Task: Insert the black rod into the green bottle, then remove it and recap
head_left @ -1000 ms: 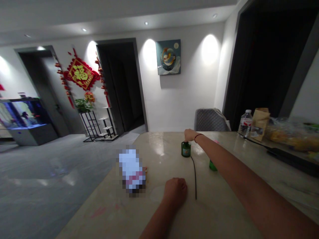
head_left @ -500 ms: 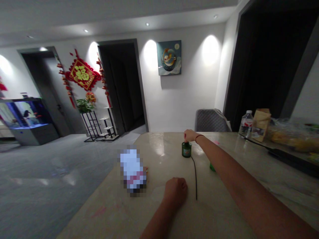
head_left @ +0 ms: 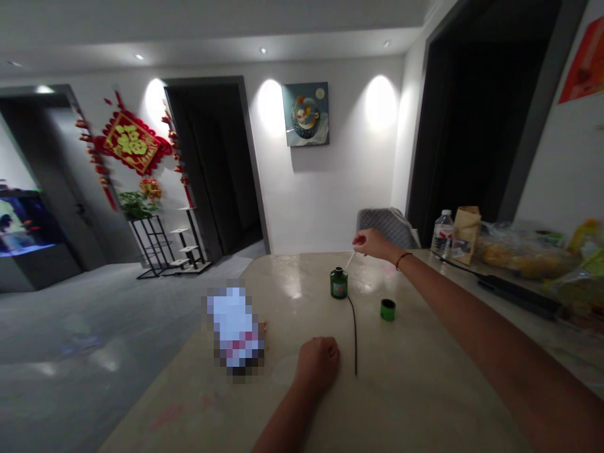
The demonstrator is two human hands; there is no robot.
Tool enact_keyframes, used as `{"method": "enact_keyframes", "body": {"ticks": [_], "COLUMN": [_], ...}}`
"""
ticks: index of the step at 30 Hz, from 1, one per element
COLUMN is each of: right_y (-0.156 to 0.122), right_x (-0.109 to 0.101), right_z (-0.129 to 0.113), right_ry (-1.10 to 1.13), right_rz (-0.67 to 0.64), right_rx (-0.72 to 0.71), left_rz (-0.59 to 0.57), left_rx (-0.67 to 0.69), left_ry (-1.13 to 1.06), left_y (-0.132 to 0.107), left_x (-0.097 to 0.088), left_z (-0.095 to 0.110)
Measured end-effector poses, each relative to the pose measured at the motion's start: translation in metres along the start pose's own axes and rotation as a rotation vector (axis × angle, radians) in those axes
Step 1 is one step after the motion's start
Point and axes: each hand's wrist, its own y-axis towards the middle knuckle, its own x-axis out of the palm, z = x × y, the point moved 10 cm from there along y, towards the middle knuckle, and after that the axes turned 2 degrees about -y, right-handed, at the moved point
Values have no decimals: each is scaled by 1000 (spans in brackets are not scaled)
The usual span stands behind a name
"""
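Note:
My right hand (head_left: pixel 370 243) pinches a thin white stick (head_left: pixel 350 258), which slants down toward the table just right of a small dark green bottle (head_left: pixel 338 286). The bottle stands upright with its mouth uncovered, apart from the stick. A short green cap (head_left: pixel 387 310) rests on the table nearer to me, to the right. From beside the bottle's base a thin black stick (head_left: pixel 355 336) runs toward me, slightly curved. My left hand (head_left: pixel 319 362) lies closed in a fist on the table, left of the black stick, and nothing shows in it.
A blurred-out phone-like object (head_left: pixel 236 327) lies on the table (head_left: pixel 283 396) at the left. Along the right side are a water bottle (head_left: pixel 442 233), a brown paper bag (head_left: pixel 466 234), plastic bags (head_left: pixel 514 248) and a long black object (head_left: pixel 519 296). A grey chair (head_left: pixel 384 228) stands behind.
My right hand has moved up and right from the bottle's mouth, and the white stick now shows in it. The green cap has come into full view. The camera has turned slightly right.

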Motion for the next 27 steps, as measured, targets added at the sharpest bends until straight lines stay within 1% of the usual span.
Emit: {"method": "enact_keyframes", "body": {"ticks": [3,6,8,10,12,14,15,17,19,24,27], "right_y": [-15,-29,-39,-48,-57,-63,-66,-67,-67,-63,-59], "right_x": [-12,-6,5,20,36,54,62,75,84,96,98], "right_z": [7,17,23,26,26,26,27,30,34,43,41], "right_ry": [-18,-9,59,175,272,296,269,148,39,-4,-33], "right_rz": [3,-88,-197,-301,-379,-433,-447,-451,-440,-441,-407], "right_rx": [-21,-3,23,41,51,59,61,55,47,74,71], "left_rz": [-2,-8,-12,-7,2,2,-2,-7,-6,-17,-13], "left_rx": [-11,-4,3,7,10,8,5,-3,-9,-21,-14], "left_ry": [1,-6,-2,8,15,15,13,7,2,-2,-1], "left_y": [0,0,0,0,0,0,0,0,-1,-2,-2], "left_x": [-1,-2,-2,-3,-4,-4,-4,-4,-5,-6,-5], "left_z": [0,1,2,3,3,3,3,2,2,1,1]}}
